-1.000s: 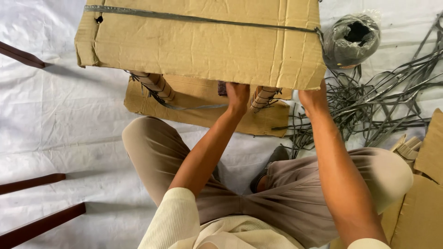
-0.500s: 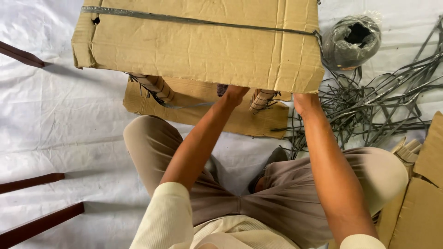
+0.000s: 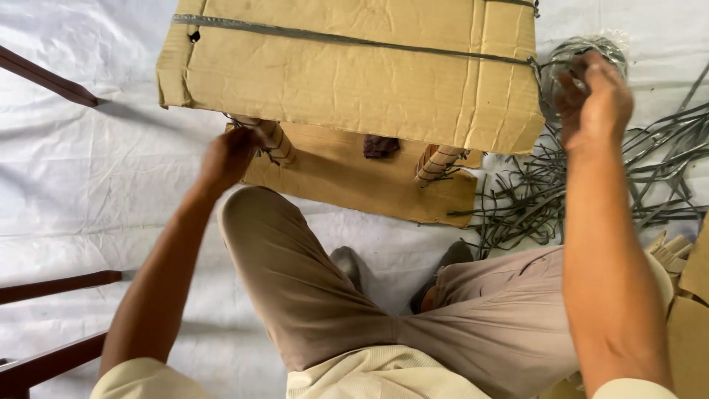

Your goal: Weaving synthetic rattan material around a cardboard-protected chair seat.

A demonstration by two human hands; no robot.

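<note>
A piece of furniture wrapped in brown cardboard point(image 3: 354, 74) and bound with a grey strap stands in front of me on a flat cardboard sheet point(image 3: 354, 177). Two legs wound in paper show below it, one on the left point(image 3: 275, 140) and one on the right point(image 3: 437, 162). My left hand point(image 3: 230, 157) is at the left wrapped leg, fingers curled against it. My right hand point(image 3: 597, 97) is raised beside the package's right edge, fingers loosely bent, nothing visible in it. A dark scrap point(image 3: 381, 145) lies under the package.
A heap of cut grey straps point(image 3: 613, 185) lies on the white floor sheet at the right, with a roll of clear tape point(image 3: 583, 55) behind my right hand. Dark wooden furniture parts point(image 3: 52, 284) lie at the left. Cardboard pieces point(image 3: 690, 281) are at the far right. My legs are crossed below.
Both hands have left the underside of the package. The left hand moved left to the wrapped leg; the right hand swung up and right, beside the package's edge.
</note>
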